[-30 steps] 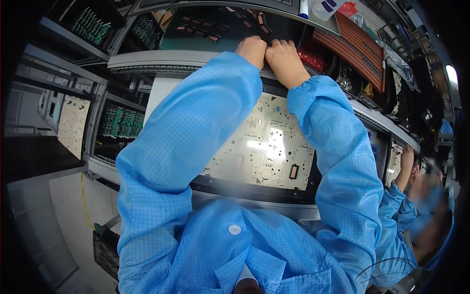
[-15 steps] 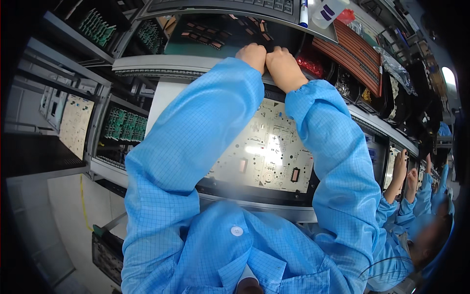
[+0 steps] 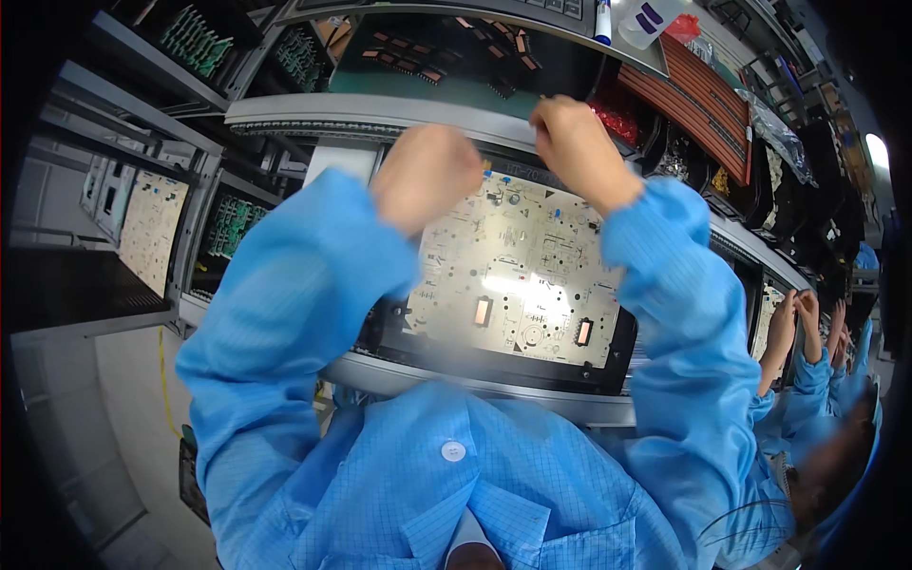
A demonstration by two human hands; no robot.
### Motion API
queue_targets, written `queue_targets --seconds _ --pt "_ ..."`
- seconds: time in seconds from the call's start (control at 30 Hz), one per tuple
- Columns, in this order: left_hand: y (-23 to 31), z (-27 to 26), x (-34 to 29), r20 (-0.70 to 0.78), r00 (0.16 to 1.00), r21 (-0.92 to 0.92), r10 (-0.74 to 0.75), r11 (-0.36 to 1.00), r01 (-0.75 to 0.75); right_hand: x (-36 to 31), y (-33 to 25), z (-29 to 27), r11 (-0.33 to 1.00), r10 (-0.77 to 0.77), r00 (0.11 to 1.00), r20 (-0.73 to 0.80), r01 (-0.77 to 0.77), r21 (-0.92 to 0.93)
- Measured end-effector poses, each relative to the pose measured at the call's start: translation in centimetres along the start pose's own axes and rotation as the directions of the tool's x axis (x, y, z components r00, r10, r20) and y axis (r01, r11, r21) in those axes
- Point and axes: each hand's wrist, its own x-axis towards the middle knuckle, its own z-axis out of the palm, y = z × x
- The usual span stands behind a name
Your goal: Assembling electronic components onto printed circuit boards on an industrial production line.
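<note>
I have my left hand [image 3: 425,174] curled into a loose fist above the far left corner of the pale circuit board [image 3: 518,266], which lies flat in its black carrier frame [image 3: 608,366]. My right hand [image 3: 573,152] hovers over the board's far edge, fingers pinched, perhaps on a small part; blur hides it. I'd seat parts squarely, pressing straight down.
</note>
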Motion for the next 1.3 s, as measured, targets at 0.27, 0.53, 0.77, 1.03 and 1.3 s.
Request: queue_targets --seconds 0.27,0.53,0.77,1.03,1.3 --pt "-0.7 2.3 -7.3 0.244 0.964 -0.247 -0.11 0.954 0.171 -9.9 -4.0 -4.3 0.941 0.089 0.927 0.365 -0.199 0.276" --pt "-0.7 2.2 -6.6 0.434 0.887 -0.703 -0.158 0.556 0.443 -8.6 -4.2 -5.7 0.897 0.217 0.941 0.259 -0.297 0.327" --pt "-1.5 2.9 -7.1 0.471 0.878 -0.812 -0.08 0.351 0.467 -7.7 -8.4 -4.1 0.443 0.202 0.793 0.575 -0.598 0.668" --pt "-1.5 3.7 -7.4 0.459 0.885 -0.846 -0.084 0.265 0.463 -7.1 -9.6 -2.3 0.399 0.22 0.79 0.573 -0.608 0.686" --pt "-2.8 4.4 -7.4 0.412 0.906 -0.888 -0.094 0.18 0.423 -5.7 -7.9 -1.6 0.552 0.289 0.813 0.506 -0.573 0.606"
